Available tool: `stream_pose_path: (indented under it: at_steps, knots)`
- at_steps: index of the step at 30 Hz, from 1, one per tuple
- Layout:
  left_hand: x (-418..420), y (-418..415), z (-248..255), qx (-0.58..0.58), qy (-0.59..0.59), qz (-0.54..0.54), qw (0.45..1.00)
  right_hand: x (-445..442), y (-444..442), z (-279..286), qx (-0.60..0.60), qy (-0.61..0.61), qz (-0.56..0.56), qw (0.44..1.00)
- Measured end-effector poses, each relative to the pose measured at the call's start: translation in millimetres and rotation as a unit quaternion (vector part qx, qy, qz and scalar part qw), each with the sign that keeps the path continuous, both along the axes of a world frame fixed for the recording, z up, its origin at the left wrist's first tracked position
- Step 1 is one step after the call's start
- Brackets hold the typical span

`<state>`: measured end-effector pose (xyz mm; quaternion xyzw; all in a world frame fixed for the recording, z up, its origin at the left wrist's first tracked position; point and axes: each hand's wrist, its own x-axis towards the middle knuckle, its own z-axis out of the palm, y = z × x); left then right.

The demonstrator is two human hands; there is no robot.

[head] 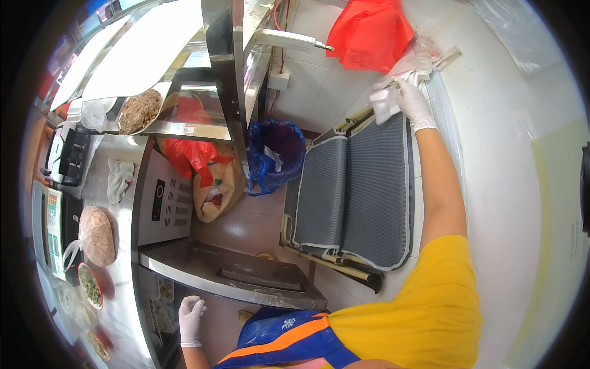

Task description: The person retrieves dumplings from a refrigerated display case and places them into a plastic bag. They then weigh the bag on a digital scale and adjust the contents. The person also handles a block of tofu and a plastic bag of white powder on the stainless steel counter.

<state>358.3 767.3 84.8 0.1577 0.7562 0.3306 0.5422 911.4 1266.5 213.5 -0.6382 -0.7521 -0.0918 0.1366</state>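
My right hand (412, 104), in a thin white glove, reaches up along the wall at the upper right. Its fingers pinch a white plastic bag (385, 105) at a bunch of thin plastic bags (417, 62) that hangs beside red bags (371, 34). My left hand (190, 320), gloved too, is low at the left with its fingers curled and nothing visible in it. It is beside the open door (239, 272) of an under-counter cabinet, where containers of food show inside.
A folded grey cot (378, 184) leans below my right hand. Beside it stands a blue-lined bin (276, 157). On the steel counter (122, 258) are a bag of minced meat (97, 236), a bowl of chopped greens (90, 286), a cloth (120, 180) and a scale (54, 230).
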Motion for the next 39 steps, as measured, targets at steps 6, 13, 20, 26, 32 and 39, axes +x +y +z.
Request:
stream_pose_path:
  at_steps: [6, 13, 20, 26, 32, 39]
  knots:
    - [7, 18, 11, 0.034, -0.014, -0.014, 0.999, 4, -7, -12, -0.088, -0.092, 0.034, 0.991]
    - [70, 95, 21, 0.304, 0.165, -0.218, 0.913, -163, -113, -69, -0.263, -0.174, 0.21, 0.925]
    - [121, 176, 63, 0.436, 0.332, -0.343, 0.763, -276, -216, -19, -0.404, 0.063, 0.458, 0.789]
    - [125, 162, 57, 0.312, 0.052, -0.245, 0.916, -263, -211, -20, -0.362, 0.199, 0.462, 0.785]
    - [114, 147, 44, 0.338, -0.015, -0.186, 0.923, -261, -201, 2, -0.37, 0.232, 0.41, 0.801]
    - [70, 148, 40, 0.361, 0.008, -0.054, 0.931, -315, -191, -38, -0.516, 0.346, 0.323, 0.714]
